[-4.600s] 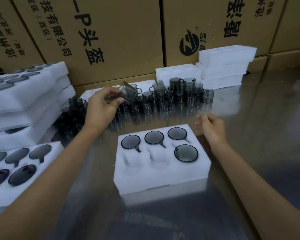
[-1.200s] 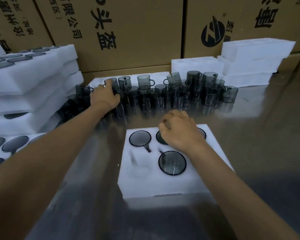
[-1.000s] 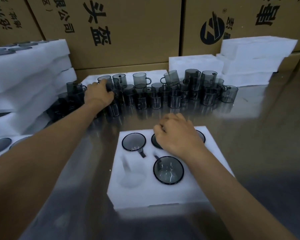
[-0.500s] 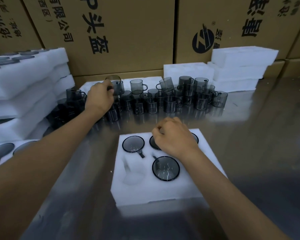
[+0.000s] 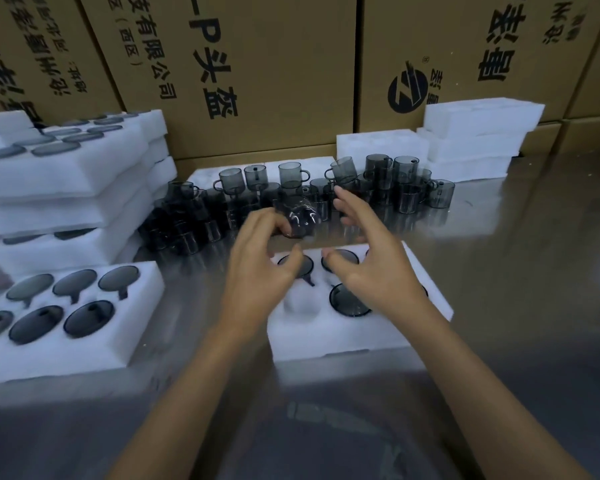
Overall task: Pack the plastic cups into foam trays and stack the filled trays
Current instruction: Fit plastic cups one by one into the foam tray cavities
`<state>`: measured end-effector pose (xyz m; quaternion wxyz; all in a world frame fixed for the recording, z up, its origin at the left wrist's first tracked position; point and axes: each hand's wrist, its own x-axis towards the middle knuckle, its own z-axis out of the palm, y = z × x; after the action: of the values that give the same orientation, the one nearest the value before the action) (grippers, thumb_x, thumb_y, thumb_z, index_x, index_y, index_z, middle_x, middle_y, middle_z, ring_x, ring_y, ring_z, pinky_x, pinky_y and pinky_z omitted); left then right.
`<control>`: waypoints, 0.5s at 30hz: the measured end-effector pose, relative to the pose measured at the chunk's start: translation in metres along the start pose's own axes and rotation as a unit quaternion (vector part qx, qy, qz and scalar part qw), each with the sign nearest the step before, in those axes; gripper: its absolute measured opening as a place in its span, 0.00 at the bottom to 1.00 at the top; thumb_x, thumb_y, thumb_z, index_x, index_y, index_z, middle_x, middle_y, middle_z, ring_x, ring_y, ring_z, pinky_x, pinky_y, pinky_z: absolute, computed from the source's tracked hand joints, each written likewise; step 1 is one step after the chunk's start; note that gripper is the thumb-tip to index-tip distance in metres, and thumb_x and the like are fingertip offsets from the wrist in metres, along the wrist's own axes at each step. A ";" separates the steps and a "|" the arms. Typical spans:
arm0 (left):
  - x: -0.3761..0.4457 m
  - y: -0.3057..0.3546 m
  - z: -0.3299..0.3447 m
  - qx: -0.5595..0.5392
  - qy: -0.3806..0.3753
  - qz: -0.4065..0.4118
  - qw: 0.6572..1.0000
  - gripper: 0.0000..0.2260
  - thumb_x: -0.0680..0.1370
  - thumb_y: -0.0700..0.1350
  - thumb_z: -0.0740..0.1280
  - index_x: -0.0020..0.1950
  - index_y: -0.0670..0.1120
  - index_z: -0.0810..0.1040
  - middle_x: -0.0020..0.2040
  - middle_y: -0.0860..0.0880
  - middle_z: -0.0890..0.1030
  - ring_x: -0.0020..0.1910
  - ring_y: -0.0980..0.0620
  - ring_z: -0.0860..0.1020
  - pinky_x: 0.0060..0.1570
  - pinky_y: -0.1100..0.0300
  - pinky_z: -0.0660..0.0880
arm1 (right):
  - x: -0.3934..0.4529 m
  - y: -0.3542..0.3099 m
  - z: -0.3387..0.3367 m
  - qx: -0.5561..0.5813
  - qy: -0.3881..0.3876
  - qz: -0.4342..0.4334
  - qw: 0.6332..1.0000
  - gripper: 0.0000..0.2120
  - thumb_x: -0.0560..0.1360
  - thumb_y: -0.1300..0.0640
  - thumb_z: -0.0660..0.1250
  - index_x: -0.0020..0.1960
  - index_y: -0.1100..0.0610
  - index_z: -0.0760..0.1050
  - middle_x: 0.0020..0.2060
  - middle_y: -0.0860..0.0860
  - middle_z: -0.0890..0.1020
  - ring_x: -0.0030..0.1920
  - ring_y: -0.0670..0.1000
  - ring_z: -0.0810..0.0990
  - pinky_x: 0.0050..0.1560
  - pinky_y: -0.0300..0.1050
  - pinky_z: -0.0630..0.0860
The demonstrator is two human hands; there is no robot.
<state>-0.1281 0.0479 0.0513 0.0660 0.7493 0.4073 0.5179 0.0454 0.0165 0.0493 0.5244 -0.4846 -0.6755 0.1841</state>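
A white foam tray [image 5: 354, 336] lies in the middle of the steel table, with dark cups sunk in most of its pockets, among them one cup [image 5: 349, 301] in the near row. The near-left pocket [image 5: 298, 303] is bare. My left hand [image 5: 260, 275] hovers over the tray's left end and holds a smoky plastic cup [image 5: 297, 216] at its fingertips; the cup is blurred by motion. My right hand [image 5: 368, 261] hangs beside it over the tray with its fingers spread and holds nothing. Loose cups [image 5: 392, 188] are piled behind the tray.
A filled foam tray [image 5: 84, 344] lies at the near left, with a stack of filled trays [image 5: 66, 174] behind it. Empty foam trays [image 5: 478, 133] are stacked at the back right. Cardboard boxes [image 5: 274, 81] wall off the far side. Bare steel table [image 5: 516, 306] lies to the right.
My left hand has lifted a cup from the pile and carried it toward the tray. My right hand has risen off the tray's cups and spread its fingers beside that cup.
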 end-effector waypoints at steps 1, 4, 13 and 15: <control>-0.005 0.005 -0.002 0.019 -0.022 0.031 0.999 0.10 0.72 0.38 0.70 0.48 0.47 0.73 0.54 0.55 0.74 0.55 0.57 0.74 0.53 0.63 0.71 | -0.007 -0.003 0.001 -0.010 -0.013 -0.018 1.000 0.38 0.75 0.56 0.72 0.76 0.33 0.58 0.70 0.35 0.70 0.70 0.37 0.67 0.60 0.28 0.67; -0.015 0.018 -0.007 0.094 -0.046 0.102 0.989 0.10 0.74 0.40 0.70 0.53 0.47 0.74 0.61 0.53 0.73 0.60 0.53 0.72 0.56 0.67 0.68 | -0.021 -0.010 0.000 -0.060 0.010 -0.072 0.996 0.37 0.75 0.56 0.71 0.77 0.36 0.59 0.70 0.35 0.70 0.69 0.38 0.66 0.63 0.30 0.65; -0.036 0.030 -0.012 -0.055 -0.034 0.020 0.998 0.36 0.75 0.37 0.72 0.78 0.54 0.60 0.74 0.60 0.67 0.71 0.59 0.69 0.67 0.64 0.69 | -0.034 -0.021 0.007 -0.129 0.105 -0.153 0.974 0.24 0.70 0.56 0.70 0.64 0.53 0.70 0.58 0.46 0.73 0.52 0.44 0.75 0.49 0.37 0.73; -0.035 0.030 -0.015 -0.093 -0.023 -0.007 0.995 0.34 0.75 0.40 0.72 0.77 0.55 0.61 0.72 0.62 0.69 0.67 0.64 0.72 0.64 0.69 0.69 | -0.035 -0.021 0.008 -0.125 0.115 -0.144 0.975 0.23 0.70 0.54 0.70 0.63 0.52 0.68 0.57 0.45 0.72 0.50 0.42 0.73 0.49 0.31 0.70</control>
<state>-0.1289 -0.0001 0.0487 0.1484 0.7487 0.3612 0.5356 0.0278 -0.0205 0.0436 0.5547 -0.4619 -0.6911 -0.0359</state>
